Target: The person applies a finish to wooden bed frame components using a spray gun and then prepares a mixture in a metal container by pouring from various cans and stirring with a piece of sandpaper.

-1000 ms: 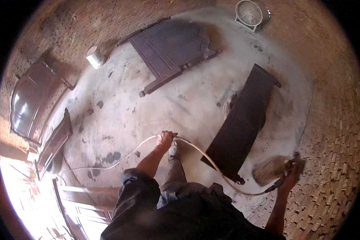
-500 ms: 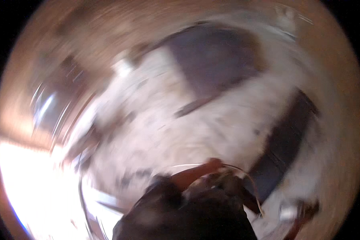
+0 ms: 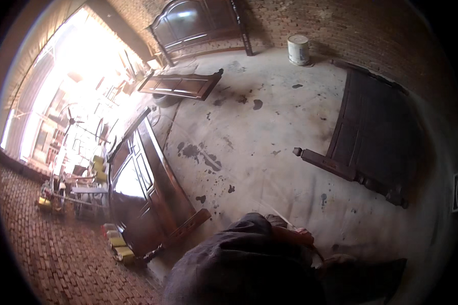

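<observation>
My dark-sleeved arm (image 3: pixel 239 254) fills the lower middle. Past the cuff, my left hand (image 3: pixel 295 235) shows as a reddish-brown shape, closed around a thin pale hose (image 3: pixel 277 211). From there the hose trails across the floor toward the far left, and a reddish length curves down on the other side. Lower right of this hand is a dim brownish patch (image 3: pixel 339 260), perhaps my right hand; its fingers and anything in them cannot be made out. Beside it lies a dark flat piece (image 3: pixel 364 279). A dark wooden headboard (image 3: pixel 387 132) rests on the floor to the right.
A glossy brown panel (image 3: pixel 152 190) leans at the left near yellow containers (image 3: pixel 122 249). Another panel (image 3: pixel 180 85) lies raised farther back. A headboard (image 3: pixel 198 25) and a white bucket (image 3: pixel 298 50) stand by the brick wall (image 3: pixel 351 25). Dark stains mark the pale floor (image 3: pixel 269 132).
The view has swung round and sharpened from a heavy blur. Furniture and the bright doorway now appear at the left. The silver object seen earlier at lower right no longer shows.
</observation>
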Motion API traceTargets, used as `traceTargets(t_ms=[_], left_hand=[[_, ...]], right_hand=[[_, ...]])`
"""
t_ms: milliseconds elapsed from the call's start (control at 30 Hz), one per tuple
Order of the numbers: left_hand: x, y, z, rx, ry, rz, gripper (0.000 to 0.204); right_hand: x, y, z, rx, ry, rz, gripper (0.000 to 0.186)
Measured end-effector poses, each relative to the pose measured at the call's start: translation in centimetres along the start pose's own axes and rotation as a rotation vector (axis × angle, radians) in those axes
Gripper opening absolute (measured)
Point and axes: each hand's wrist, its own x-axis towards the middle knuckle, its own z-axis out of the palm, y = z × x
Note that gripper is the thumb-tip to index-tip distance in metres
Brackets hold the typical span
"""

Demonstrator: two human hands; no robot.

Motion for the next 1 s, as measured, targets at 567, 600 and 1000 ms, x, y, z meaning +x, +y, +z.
traceTargets(t_ms=[567,600,1000], left_hand=[[-1.1,-4.1,-15.5,0.022,-0.552,0.298,0.036],[-0.3,-4.6,-14.4,0.001,-0.540,0.377,0.036],[10.4,8.3,-7.5,0.333,-0.764,0.364,0.029]], right_hand=[[-5.5,8.3,-33.5,0.355,0.957,-0.006,0.039],[-5.7,10.5,-34.5,0.381,0.987,0.034,0.036],[20.9,19.7,-47.2,0.164,1.042,-0.111,0.029]])
